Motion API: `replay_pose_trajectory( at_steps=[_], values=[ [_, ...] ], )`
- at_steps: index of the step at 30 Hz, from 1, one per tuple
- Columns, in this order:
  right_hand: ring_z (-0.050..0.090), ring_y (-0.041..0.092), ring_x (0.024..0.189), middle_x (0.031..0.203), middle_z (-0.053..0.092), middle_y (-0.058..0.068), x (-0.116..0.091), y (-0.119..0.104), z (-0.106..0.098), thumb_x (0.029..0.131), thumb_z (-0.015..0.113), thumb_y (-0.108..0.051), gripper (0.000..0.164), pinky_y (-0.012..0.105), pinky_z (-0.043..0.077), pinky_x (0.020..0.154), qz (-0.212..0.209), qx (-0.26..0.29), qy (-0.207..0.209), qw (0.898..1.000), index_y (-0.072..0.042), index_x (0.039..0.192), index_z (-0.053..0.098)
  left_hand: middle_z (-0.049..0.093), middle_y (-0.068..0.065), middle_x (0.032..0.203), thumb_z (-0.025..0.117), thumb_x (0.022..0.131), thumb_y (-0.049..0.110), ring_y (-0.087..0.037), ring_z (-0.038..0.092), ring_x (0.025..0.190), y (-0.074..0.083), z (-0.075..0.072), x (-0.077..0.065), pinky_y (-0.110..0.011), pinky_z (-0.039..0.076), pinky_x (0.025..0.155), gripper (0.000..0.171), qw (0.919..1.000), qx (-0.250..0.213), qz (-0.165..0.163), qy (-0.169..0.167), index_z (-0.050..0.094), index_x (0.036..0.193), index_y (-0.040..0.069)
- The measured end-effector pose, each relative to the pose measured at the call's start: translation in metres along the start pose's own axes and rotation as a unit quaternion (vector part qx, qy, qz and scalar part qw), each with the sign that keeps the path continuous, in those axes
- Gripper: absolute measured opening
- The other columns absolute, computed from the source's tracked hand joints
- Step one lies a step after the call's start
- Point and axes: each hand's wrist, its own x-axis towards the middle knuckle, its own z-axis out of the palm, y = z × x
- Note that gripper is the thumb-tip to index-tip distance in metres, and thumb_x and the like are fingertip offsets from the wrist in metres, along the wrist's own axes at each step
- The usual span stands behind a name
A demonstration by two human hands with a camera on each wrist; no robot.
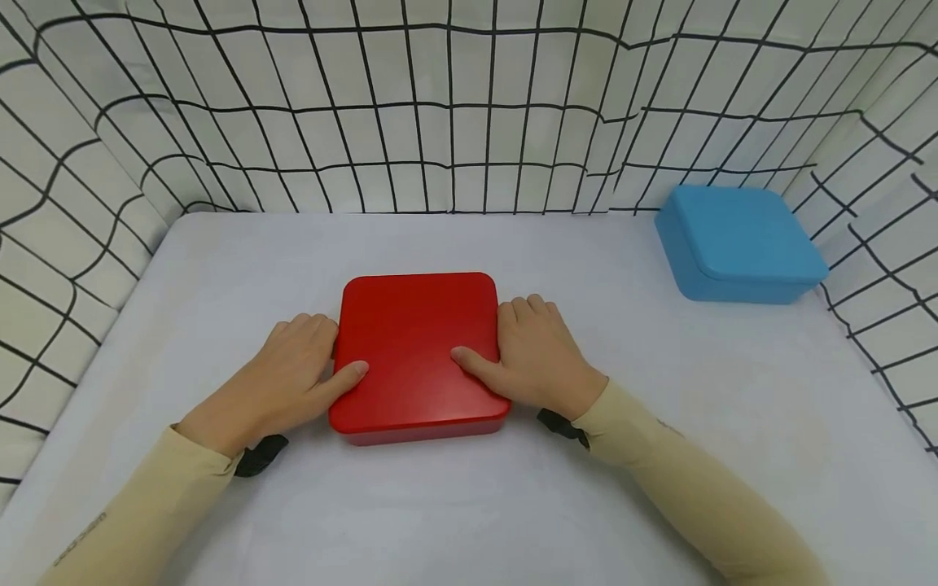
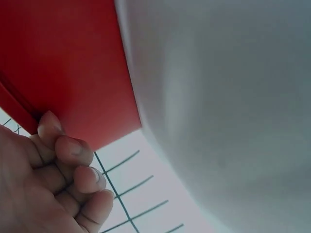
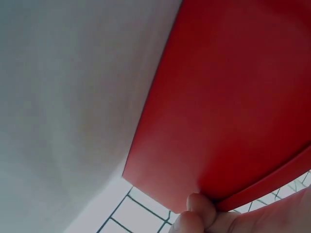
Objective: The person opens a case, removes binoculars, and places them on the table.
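A red lidded box (image 1: 418, 350) with rounded corners lies on the white table in front of me. My left hand (image 1: 296, 378) grips its left side, thumb on top of the lid and fingers bent against the side wall. From the right, my right hand (image 1: 538, 354) holds the opposite side the same way, its thumb lying over the lid. In the left wrist view the curled fingers (image 2: 77, 148) meet the box wall (image 2: 82, 82) just under the lid's rim. The right wrist view shows fingertips (image 3: 200, 206) at the lid's edge beside the red wall (image 3: 218, 97).
A closed blue box (image 1: 747, 244) sits at the table's back right corner, by the wire grid. White cloth (image 1: 586, 505) covers the table. Black wire grid panels (image 1: 469, 106) stand along the back and both sides.
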Motion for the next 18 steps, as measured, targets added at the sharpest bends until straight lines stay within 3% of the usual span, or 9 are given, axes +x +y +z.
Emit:
replay_pose_trajectory(
  at_steps=[18],
  values=[
    [0.048,0.019,0.072,0.071,0.05,0.002,0.006,-0.027,0.005,0.093,0.051,-0.069,0.061,0.034,0.039,0.072,-0.009,-0.025,0.006,1.0,-0.01,0.081,0.053,0.045,0.001,0.075,0.065,0.095,0.044,-0.015,0.043,0.076,-0.015,-0.01,-0.02,-0.032,0.028,0.072,0.036,0.9988,0.049,-0.005,0.004,0.049,0.088,0.012]
  ],
)
